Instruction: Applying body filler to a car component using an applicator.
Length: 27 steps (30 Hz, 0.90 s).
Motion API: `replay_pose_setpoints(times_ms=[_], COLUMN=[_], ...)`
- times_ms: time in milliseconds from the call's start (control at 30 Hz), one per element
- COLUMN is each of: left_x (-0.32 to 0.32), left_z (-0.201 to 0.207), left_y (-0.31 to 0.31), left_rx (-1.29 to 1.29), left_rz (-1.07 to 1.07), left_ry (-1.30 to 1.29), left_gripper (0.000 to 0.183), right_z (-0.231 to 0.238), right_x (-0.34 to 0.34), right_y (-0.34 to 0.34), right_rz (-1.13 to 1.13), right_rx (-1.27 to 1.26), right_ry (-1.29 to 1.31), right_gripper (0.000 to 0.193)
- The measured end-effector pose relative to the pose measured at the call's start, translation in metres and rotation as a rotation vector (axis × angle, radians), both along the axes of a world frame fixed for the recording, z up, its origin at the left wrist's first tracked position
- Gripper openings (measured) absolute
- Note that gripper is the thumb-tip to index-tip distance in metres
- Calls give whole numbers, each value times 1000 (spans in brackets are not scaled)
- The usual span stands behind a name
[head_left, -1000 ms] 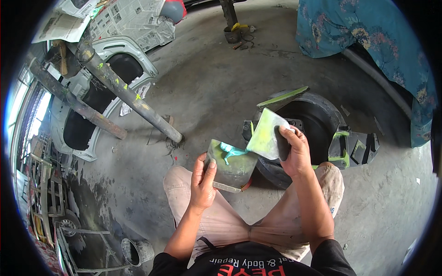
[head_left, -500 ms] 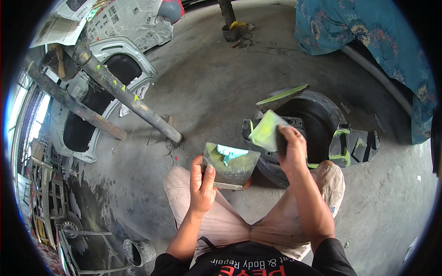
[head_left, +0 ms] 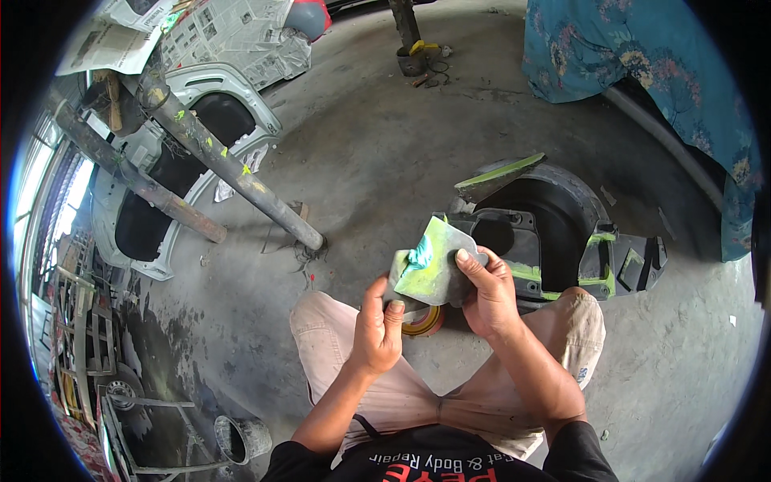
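Note:
My left hand [head_left: 377, 328] grips a flat grey mixing plate [head_left: 398, 265] by its left edge, thumb on the near side. In my right hand [head_left: 490, 297] is a putty spreader [head_left: 450, 277], a thin blade stained yellow-green, pinched between thumb and fingers. The spreader lies over the plate and hides most of it. A lump of turquoise putty [head_left: 420, 254] clings to the spreader's left edge. Under the plate, between my knees, a round yellow and red tin [head_left: 427, 323] partly shows. Beyond my right knee lies a black plastic car part [head_left: 574, 181] with yellow-green patches.
A metal post [head_left: 241, 173] slants down to the floor at the left, near a silver car panel [head_left: 173, 257]. A bucket [head_left: 241, 439] and metal frame stand at lower left. Blue flowered cloth [head_left: 634, 72] hangs at far right. Newspaper-covered parts [head_left: 241, 40] lie at the back left.
My right hand has brought the spreader down and left onto the plate. The turquoise putty, before on the plate, is now against the spreader's edge. My left hand has shifted slightly right.

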<state>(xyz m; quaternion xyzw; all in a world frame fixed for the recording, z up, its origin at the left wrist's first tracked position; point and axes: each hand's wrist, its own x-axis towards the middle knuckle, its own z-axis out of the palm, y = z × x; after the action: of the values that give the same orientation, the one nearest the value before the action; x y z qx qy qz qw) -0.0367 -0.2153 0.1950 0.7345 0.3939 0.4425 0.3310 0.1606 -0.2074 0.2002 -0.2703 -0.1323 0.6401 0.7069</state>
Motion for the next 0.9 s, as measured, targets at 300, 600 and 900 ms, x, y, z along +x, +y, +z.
replay_pose_setpoints(times_ms=[300,600,900], left_x=[-5,-18,-1], left_z=[14,12,10], left_y=[10,10,12], left_rx=[-307,-331,-627], left_rz=[32,34,31], left_ry=[-379,-508,-816], left_gripper=[34,35,43], right_z=[0,13,-2], right_x=[30,32,-4], right_y=[7,7,9], right_rz=[-120,-153,54], right_rx=[629,543,166], right_ry=[-521,-1440,-331], right_gripper=[23,35,25])
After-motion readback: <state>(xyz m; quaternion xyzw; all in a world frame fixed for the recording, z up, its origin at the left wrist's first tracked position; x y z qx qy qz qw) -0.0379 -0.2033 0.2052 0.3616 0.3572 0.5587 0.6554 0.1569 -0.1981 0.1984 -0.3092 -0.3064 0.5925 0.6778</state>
